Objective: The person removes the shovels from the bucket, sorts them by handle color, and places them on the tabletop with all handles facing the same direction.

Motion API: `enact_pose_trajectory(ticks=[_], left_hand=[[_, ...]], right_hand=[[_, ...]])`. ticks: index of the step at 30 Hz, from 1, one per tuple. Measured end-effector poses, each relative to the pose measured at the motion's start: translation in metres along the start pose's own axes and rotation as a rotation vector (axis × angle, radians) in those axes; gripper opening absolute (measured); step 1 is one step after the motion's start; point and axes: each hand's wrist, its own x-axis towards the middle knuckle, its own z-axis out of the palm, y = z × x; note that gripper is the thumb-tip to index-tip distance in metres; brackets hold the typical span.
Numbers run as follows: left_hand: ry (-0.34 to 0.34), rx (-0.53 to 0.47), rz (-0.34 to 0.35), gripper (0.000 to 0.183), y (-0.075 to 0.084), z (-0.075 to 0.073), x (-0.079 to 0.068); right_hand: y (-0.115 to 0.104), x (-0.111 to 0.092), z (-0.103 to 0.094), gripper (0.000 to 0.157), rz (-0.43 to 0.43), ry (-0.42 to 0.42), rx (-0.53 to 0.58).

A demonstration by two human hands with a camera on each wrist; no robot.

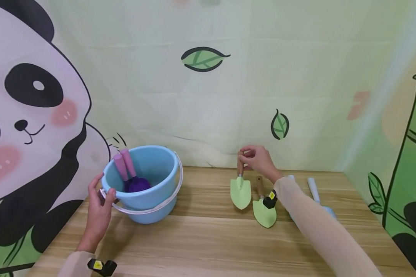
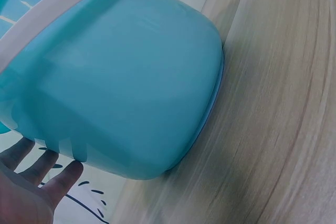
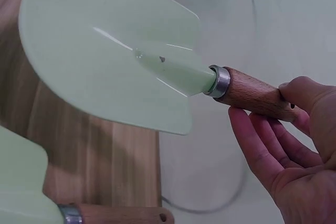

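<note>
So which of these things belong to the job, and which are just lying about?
Seemingly in the job:
bucket, touched by left hand
green trowel, held by right hand
pink-handled tools, in the bucket

Just lying, perhaps for later:
other green trowel
blue tools

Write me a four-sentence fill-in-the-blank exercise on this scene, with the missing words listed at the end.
1. The right hand holds a green trowel by its ____.
2. The hand touching the blue bucket is the person's ____ one.
3. The pink handles showing in the bucket number ____.
4. The large animal printed on the left of the backdrop is a ____.

Missing words: handle; left; two; panda
</note>
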Motion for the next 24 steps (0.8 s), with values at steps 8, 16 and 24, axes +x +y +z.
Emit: enact_pose_trajectory(ticks=[8, 16, 24], left_hand=[[0.000, 0.016, -0.006, 0.063, 0.000, -0.001, 0.000], [0.003, -0.003, 0.001, 0.063, 0.000, 0.000, 0.000], [-0.003, -0.005, 0.001, 0.063, 0.000, 0.000, 0.000]], right_hand=[[0.011, -0.003, 0.007, 0.027, 0.043, -0.022, 0.024], [0.019, -0.009, 0.013, 0.024, 0.072, -0.039, 0.072], [0.029, -0.012, 0.017, 0.026, 0.109, -0.063, 0.030]])
